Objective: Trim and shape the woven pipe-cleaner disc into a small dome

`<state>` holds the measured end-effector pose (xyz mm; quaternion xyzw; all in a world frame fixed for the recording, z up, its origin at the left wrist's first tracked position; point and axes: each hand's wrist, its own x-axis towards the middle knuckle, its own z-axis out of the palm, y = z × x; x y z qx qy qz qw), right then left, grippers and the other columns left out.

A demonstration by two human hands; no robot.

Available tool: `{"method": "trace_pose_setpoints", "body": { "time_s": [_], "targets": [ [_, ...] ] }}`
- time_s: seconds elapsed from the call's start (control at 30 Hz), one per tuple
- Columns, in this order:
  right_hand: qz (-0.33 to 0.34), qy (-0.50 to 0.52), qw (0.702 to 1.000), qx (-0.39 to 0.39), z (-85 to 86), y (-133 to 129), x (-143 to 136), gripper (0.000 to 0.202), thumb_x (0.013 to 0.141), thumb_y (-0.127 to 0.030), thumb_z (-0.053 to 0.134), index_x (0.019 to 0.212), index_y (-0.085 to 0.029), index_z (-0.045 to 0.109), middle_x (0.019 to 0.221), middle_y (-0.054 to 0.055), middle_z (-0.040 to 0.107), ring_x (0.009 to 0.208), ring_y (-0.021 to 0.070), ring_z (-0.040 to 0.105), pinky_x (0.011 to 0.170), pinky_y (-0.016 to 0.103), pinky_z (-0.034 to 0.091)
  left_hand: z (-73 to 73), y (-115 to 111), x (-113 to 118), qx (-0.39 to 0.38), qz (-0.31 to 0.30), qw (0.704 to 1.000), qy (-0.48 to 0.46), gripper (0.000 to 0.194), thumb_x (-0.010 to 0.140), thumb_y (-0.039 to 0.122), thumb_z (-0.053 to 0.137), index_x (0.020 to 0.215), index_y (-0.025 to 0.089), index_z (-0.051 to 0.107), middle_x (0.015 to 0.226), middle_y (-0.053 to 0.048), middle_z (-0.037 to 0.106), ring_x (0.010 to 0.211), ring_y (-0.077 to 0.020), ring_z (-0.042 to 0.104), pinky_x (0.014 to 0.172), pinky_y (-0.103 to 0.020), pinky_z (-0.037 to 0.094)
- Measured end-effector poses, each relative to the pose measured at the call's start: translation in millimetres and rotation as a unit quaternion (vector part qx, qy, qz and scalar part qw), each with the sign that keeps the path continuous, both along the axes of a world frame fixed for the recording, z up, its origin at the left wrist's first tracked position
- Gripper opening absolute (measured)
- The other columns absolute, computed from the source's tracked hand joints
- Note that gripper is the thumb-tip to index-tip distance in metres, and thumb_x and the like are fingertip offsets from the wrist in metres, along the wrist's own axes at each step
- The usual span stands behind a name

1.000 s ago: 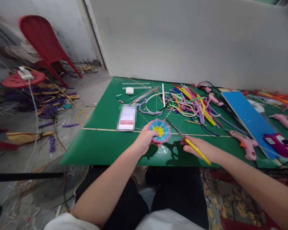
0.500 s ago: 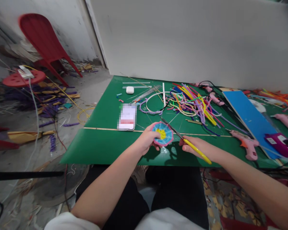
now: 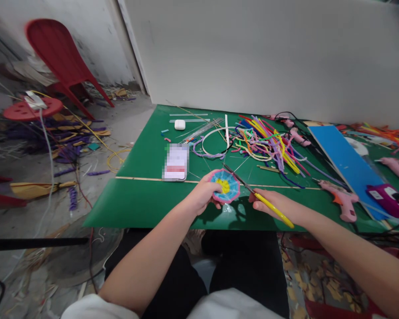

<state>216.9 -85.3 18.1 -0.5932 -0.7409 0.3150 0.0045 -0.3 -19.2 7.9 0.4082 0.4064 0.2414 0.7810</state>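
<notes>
"One pink-rimmed disc (image 3: 232, 185): where held?"

"Above the table (image 3: 136, 204), pinched in the left hand (image 3: 204, 192); the right hand (image 3: 275, 198) grips a yellow-handled tool (image 3: 268, 205) beside the rim."

"Step?"

"Probably trimming; the next move calls for a steady disc."

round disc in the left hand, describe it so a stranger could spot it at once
Find the green table and look toward its near edge. There, the left hand holds the round disc with its thumb on the face. Unlike the loose pipe cleaners beyond, it is one compact piece: yellow centre, blue band, pink rim.
</notes>
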Motion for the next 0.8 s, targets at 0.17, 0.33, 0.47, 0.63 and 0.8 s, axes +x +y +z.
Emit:
{"method": "trace_pose_setpoints", "body": {
  "time_s": [0.17, 0.33, 0.47, 0.63, 0.8],
  "targets": [
    [-0.001, 0.003, 1.0, 0.002, -0.8, 0.1, 0.5, 0.052, 0.08, -0.063, 0.03, 0.089, -0.018, 0.053, 0.079, 0.007, 0.062, 0.069, 0.0196, 0.058, 0.062, 0.029, 0.044, -0.3, 0.0, 0.1, 0.004, 0.0, 1.0, 0.001, 0.063, 0.061, 0.008, 0.048, 0.122, 0.021, 0.039, 0.07, 0.0, 0.059, 0.037, -0.0102, 0.054, 0.028, -0.017, 0.039],
    [-0.002, -0.005, 1.0, -0.003, 1.4, 0.4, -1.8, 0.055, 0.079, -0.065, 0.027, 0.089, -0.017, 0.053, 0.081, 0.009, 0.063, 0.069, 0.0207, 0.058, 0.063, 0.031, 0.044, -0.3, -0.4, 0.0, 0.001, 0.002, 1.0, 0.003, 0.063, 0.059, 0.007, 0.048, 0.12, 0.021, 0.04, 0.071, -0.001, 0.059, 0.038, -0.0109, 0.055, 0.027, -0.018, 0.039],
    [-0.003, 0.004, 1.0, -0.001, 1.5, 0.6, -1.3, 0.053, 0.08, -0.064, 0.029, 0.089, -0.017, 0.054, 0.082, 0.009, 0.063, 0.071, 0.0207, 0.059, 0.063, 0.031, 0.044, -0.3, -0.2, -0.1, -0.002, 0.002, 1.0, -0.001, 0.063, 0.059, 0.007, 0.048, 0.12, 0.021, 0.04, 0.072, -0.001, 0.06, 0.037, -0.0109, 0.054, 0.027, -0.018, 0.039],
    [0.009, 0.015, 1.0, -0.005, 0.7, -0.1, 1.3, 0.051, 0.081, -0.062, 0.029, 0.091, -0.018, 0.054, 0.084, 0.008, 0.063, 0.072, 0.0199, 0.059, 0.064, 0.03, 0.044, 0.1, 0.2, -0.4, -0.003, 0.0, 1.0, -0.004, 0.064, 0.059, 0.007, 0.048, 0.12, 0.021, 0.04, 0.072, -0.002, 0.059, 0.037, -0.0104, 0.054, 0.028, -0.018, 0.038],
    [0.012, 0.019, 1.0, -0.006, -0.7, -0.7, 2.6, 0.051, 0.081, -0.061, 0.029, 0.093, -0.018, 0.054, 0.086, 0.008, 0.063, 0.072, 0.0196, 0.058, 0.064, 0.029, 0.044, 1.0, 0.2, -0.5, -0.005, 0.002, 1.0, -0.002, 0.065, 0.059, 0.007, 0.047, 0.122, 0.02, 0.039, 0.074, -0.002, 0.059, 0.038, -0.0104, 0.054, 0.028, -0.018, 0.038]
  ]
}}
